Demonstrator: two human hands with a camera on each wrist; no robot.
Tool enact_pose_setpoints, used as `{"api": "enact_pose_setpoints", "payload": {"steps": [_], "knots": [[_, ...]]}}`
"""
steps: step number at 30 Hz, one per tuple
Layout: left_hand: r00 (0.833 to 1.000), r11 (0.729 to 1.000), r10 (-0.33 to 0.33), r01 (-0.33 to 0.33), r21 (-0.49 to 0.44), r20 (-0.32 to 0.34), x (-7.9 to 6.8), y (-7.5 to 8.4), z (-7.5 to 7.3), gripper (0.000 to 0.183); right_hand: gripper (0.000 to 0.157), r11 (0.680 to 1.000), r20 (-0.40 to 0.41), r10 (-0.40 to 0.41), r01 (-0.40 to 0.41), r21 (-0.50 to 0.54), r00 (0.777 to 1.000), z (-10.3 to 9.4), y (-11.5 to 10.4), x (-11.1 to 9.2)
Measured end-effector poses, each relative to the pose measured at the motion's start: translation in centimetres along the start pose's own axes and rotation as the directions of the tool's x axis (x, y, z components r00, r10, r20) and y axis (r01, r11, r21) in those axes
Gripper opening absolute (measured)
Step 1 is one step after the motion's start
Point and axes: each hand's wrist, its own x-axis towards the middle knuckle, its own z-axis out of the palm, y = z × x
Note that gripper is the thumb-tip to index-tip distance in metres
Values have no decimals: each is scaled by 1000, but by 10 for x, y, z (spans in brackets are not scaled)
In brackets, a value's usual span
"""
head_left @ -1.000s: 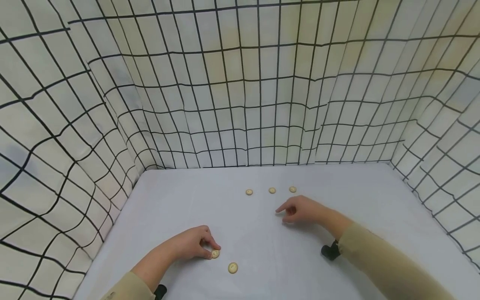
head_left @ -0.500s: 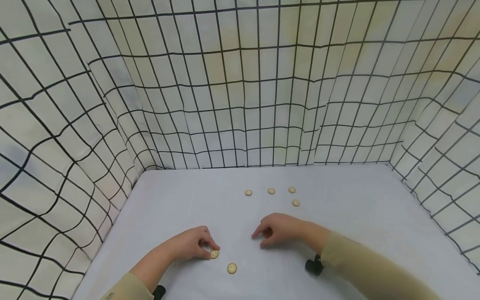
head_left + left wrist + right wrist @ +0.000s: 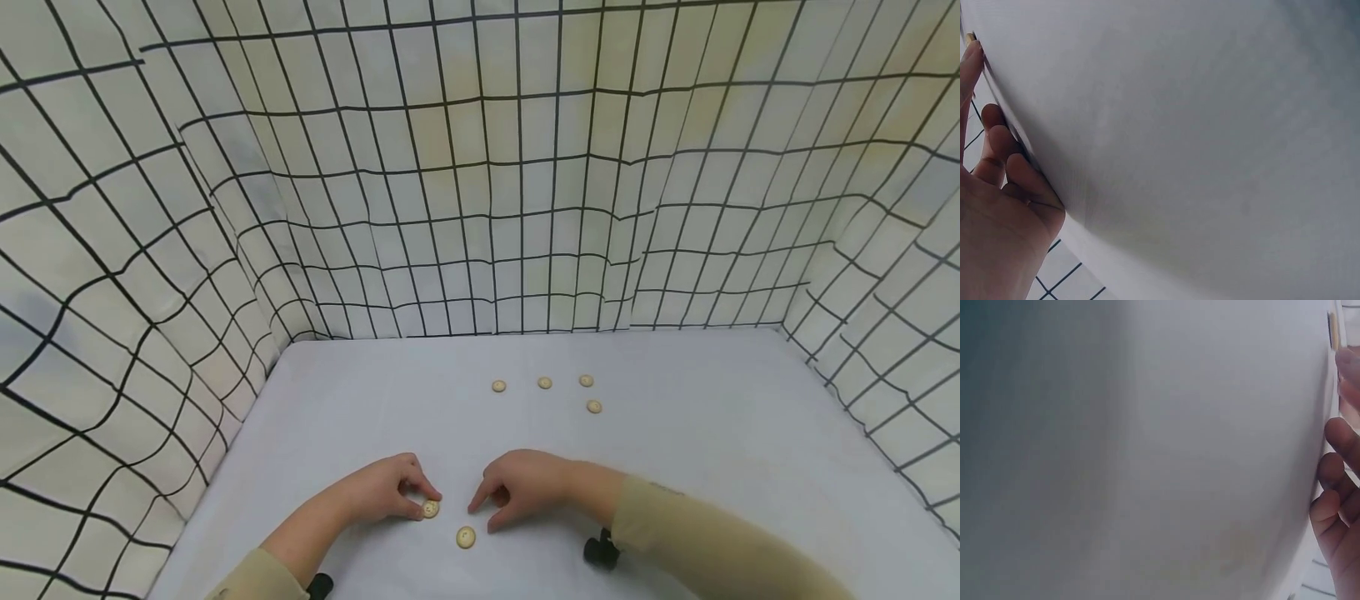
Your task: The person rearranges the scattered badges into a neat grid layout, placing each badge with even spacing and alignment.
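Observation:
In the head view my left hand (image 3: pixel 382 487) pinches a round beige button (image 3: pixel 431 508) between thumb and index finger, low over the white table. A sliver of that button (image 3: pixel 970 39) shows past the fingertips in the left wrist view. My right hand (image 3: pixel 532 483) reaches in from the right, its thumb and index finger apart with nothing between them. Just left of its thumb lies a second beige button (image 3: pixel 466 537) on the cloth. In the right wrist view the edge of a button (image 3: pixel 1334 330) appears beyond my right thumb, and the other fingers (image 3: pixel 1330 469) are loosely curled.
Toward the back lie several more buttons: one at the left (image 3: pixel 498 386), a middle button (image 3: pixel 545 382), a right button (image 3: pixel 587 380), and another button (image 3: pixel 594 407) just in front of it. White walls with a dark grid (image 3: pixel 480 208) enclose the table (image 3: pixel 697 417).
My right hand has let go of a button in front of the back row, then moved left and nearer toward the loose front button. My left hand has stayed in place with its button.

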Motion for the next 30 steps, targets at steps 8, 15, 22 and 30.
{"api": "enact_pose_setpoints", "payload": {"steps": [8, 15, 22, 30], "knots": [[1000, 1000, 10, -10, -1, 5, 2, -1, 0, 24, 31, 997, 25, -58, 59, -44, 998, 3, -12, 7], [1000, 1000, 10, -10, 2, -7, 0, -2, -1, 23, 31, 991, 35, -84, 88, -105, 996, 5, -18, 13], [1000, 1000, 19, -19, -4, -12, 0, -5, 0, 25, 25, 985, 43, -95, 100, -141, 995, 6, -20, 17], [1000, 1000, 22, -22, -15, 1, 3, -5, 0, 25, 22, 987, 57, -81, 88, -134, 995, 5, -21, 16]]}}
